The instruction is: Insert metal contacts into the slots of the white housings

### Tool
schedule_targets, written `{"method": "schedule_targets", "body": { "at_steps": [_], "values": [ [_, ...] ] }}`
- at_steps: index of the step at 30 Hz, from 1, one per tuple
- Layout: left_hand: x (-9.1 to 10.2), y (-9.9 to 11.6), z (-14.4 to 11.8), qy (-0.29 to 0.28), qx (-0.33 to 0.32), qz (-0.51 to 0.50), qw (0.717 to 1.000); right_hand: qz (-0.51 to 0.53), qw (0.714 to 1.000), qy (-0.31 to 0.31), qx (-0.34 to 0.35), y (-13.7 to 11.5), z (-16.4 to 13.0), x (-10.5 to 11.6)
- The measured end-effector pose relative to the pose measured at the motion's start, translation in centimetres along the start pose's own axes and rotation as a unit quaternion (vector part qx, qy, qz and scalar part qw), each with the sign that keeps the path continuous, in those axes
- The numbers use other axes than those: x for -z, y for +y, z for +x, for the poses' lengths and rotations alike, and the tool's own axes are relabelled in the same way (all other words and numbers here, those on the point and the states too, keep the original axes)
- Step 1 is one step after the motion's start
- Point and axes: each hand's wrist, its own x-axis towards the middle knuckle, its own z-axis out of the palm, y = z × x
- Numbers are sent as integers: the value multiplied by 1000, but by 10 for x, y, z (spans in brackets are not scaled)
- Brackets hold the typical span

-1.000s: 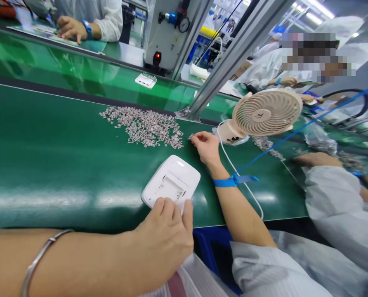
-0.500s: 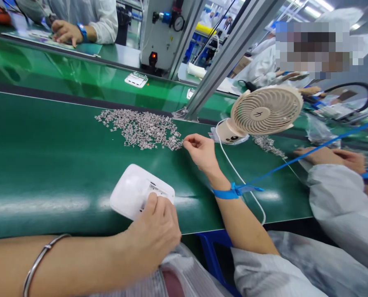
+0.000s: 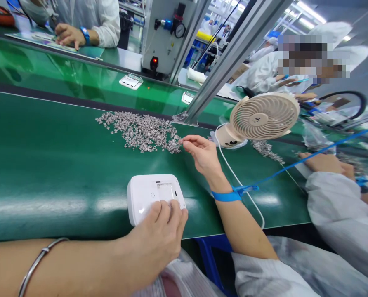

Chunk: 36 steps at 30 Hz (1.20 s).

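Left hand (image 3: 162,229) grips a rounded white plastic housing (image 3: 143,192); beyond it, right hand (image 3: 205,156) (can't tell if gripping) meets small silvery metal pieces (image 3: 143,131).

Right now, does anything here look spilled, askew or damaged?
Only the heap of small metal parts stands out: it lies loose and scattered directly on the green worktop, so it could pass for a spill, though perhaps deliberate. The white device under the left hand shows no obvious damage.
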Motion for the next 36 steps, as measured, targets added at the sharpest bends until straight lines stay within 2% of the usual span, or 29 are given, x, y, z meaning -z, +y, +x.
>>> {"method": "schedule_targets", "body": {
  "at_steps": [2,4,9,11,15,20,22,26,30,33,36],
  "values": [
    [1,0,0,1,4,5,1000,-23,999,-26,27,4,-3,-5],
    [0,1,1,7,7,9,1000,-91,992,-34,79,9,-5,-10],
    [-4,3,3,25,12,11,1000,-308,930,-33,197,18,-4,-25],
    [-5,4,3,27,16,10,999,-360,909,-20,207,20,-2,-34],
    [-6,6,2,41,24,10,999,-437,881,-18,181,22,-1,-48],
    [-6,5,1,33,24,14,999,-490,851,-35,187,19,-4,-52],
    [-6,5,0,33,33,20,999,-476,856,-35,199,16,-4,-51],
    [-6,4,0,21,29,33,999,-386,887,-13,252,5,-4,-46],
    [-3,2,1,8,33,52,998,-307,922,11,236,-10,-13,-39],
    [-1,1,3,-4,32,61,998,-246,947,-39,205,-21,-28,-33],
    [0,-1,5,-25,38,84,995,-204,956,-107,182,-31,-46,-26]
  ]
}}
